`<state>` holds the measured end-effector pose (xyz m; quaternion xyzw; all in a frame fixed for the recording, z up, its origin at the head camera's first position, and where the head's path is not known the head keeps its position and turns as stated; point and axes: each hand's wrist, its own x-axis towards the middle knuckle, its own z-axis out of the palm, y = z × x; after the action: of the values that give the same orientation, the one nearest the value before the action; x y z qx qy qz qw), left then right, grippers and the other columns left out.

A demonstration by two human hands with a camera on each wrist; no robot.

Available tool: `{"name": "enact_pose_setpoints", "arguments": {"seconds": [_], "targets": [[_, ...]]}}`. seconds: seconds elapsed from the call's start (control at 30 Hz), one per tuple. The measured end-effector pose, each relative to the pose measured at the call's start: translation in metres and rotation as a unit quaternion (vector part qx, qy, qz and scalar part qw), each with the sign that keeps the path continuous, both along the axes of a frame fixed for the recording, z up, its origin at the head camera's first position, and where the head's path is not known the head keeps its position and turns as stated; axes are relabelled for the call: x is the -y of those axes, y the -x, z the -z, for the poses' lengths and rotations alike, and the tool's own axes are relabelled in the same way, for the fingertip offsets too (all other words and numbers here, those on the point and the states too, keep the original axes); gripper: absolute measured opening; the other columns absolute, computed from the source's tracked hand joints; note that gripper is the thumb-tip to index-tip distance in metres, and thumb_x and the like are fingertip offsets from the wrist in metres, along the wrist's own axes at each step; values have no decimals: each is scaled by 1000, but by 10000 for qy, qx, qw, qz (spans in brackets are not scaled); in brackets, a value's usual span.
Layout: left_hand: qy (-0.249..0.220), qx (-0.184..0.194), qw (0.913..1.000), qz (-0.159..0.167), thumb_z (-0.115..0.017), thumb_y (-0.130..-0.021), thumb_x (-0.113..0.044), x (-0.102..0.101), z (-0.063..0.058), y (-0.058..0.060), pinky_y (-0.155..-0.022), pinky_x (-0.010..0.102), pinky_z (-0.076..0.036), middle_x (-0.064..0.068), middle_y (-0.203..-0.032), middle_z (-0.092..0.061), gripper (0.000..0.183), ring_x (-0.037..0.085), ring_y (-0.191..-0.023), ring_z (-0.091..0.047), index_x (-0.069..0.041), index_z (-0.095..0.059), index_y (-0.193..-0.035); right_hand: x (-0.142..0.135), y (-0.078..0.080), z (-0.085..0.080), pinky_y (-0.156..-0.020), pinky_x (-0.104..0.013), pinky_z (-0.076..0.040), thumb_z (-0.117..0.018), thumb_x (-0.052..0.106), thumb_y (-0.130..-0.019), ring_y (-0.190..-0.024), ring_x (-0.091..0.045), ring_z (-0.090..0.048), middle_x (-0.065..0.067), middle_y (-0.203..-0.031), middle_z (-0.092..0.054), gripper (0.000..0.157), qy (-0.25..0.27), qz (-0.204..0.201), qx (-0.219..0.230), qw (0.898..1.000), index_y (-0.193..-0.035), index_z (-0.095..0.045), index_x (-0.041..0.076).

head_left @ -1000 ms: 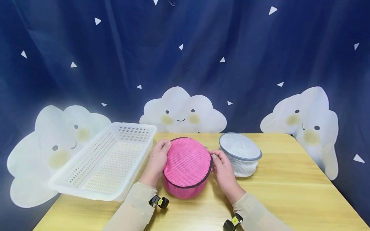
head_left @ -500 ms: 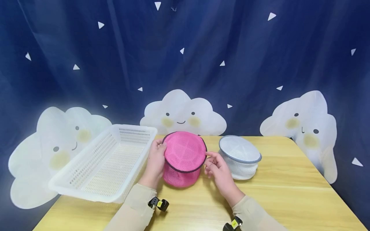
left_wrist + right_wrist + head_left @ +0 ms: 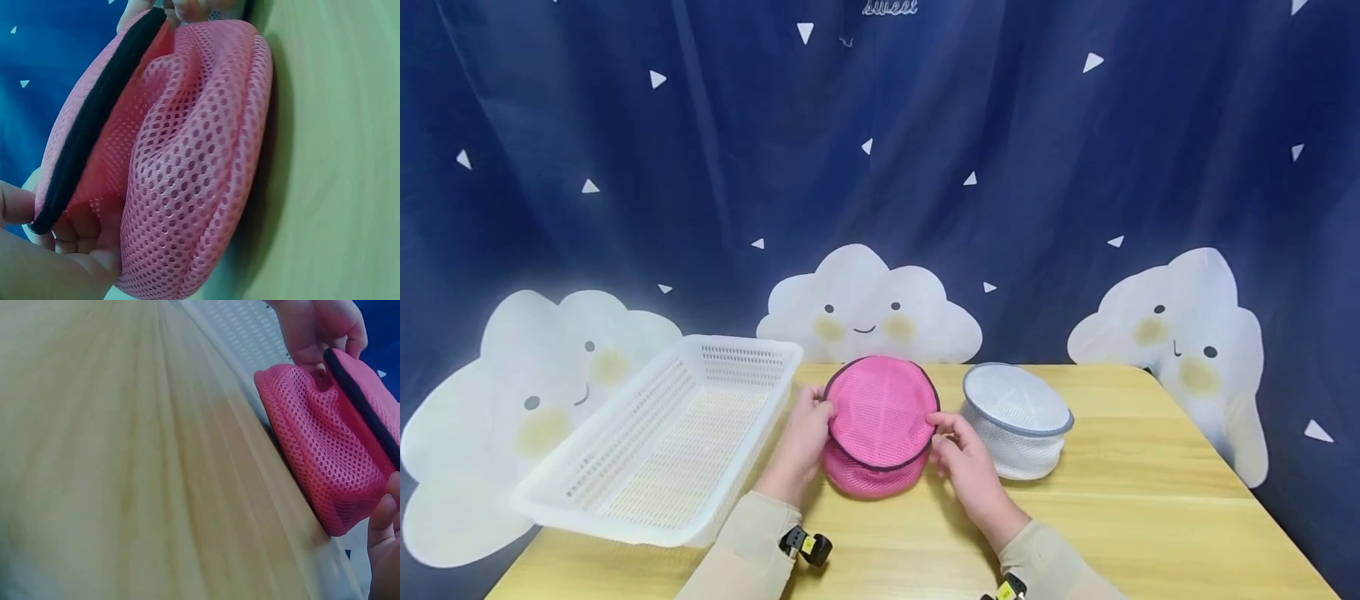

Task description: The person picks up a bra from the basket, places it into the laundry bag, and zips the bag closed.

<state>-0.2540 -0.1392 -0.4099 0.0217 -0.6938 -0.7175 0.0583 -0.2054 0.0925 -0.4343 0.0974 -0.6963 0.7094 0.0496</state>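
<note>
A round pink mesh laundry bag [image 3: 883, 408] with dark trim around its flat top is in the middle of the head view, close over the table. My left hand [image 3: 805, 437] pinches the trimmed rim on the left side, thumb on top and fingers beneath, as the left wrist view shows. On the opposite side my right hand [image 3: 970, 471] holds the rim between thumb and fingers. Below the trim, the soft mesh wall [image 3: 187, 144] is creased and folded inward. Close by my right hand stands a white mesh laundry bag [image 3: 1015, 417] with grey trim.
To the left, a large white plastic basket [image 3: 700, 529] with slotted walls lies lengthwise along the table. The wooden table [image 3: 1135, 508] reaches back to a dark blue curtain [image 3: 880, 167] with white clouds and triangles.
The pink bag moved slightly away and its body flattened as its rim came down. My right hand's fingers loosened, then took the rim again. The head view tilted up a little.
</note>
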Motion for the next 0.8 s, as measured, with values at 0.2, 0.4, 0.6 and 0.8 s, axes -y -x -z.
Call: {"name": "enact_pose_setpoints", "arguments": {"seconds": [0.2, 0.4, 0.6, 0.8], "targets": [[325, 61, 9994, 44, -47, -78, 4, 3, 7, -1, -70, 28, -42, 8, -88, -43, 26, 19, -79, -45, 0, -42, -103, 1, 6, 17, -54, -31, -47, -51, -1, -92, -72, -28, -54, -17, -96, -49, 26, 142, 96, 92, 9998, -115, -58, 8], [466, 81, 9989, -59, -47, -82, 5, 1, 8, -1, -75, 29, -45, 12, -98, -47, 34, 21, -86, -48, 0, -42, -115, -1, 4, 18, -54, -32, -48, -51, 1, -91, -71, -31, -53, -18, -95, -49, 27, -18, 8, -179, 9998, -115, -59, 10], [987, -236, 9947, -155, -48, -80, 7, -1, 3, 1, -92, 41, -43, 16, -126, -43, 61, 29, -111, -46, -7, -34, -138, -3, -1, 2, -51, -32, -47, -48, -5, -91, -62, -23, -49, -16, -84, -47, 33, -169, -291, -495, 9982, -123, -54, 4], [2665, -792, 9604, -205, -56, -78, 1, -1, -1, -6, -107, 48, -26, 16, -143, -31, 67, 31, -130, -31, -8, -36, -141, -1, -11, -17, -47, -24, -41, -48, -7, -90, -55, -12, -44, -8, -73, -47, 31, -657, -52, -718, 9952, -119, -55, 1]]}}
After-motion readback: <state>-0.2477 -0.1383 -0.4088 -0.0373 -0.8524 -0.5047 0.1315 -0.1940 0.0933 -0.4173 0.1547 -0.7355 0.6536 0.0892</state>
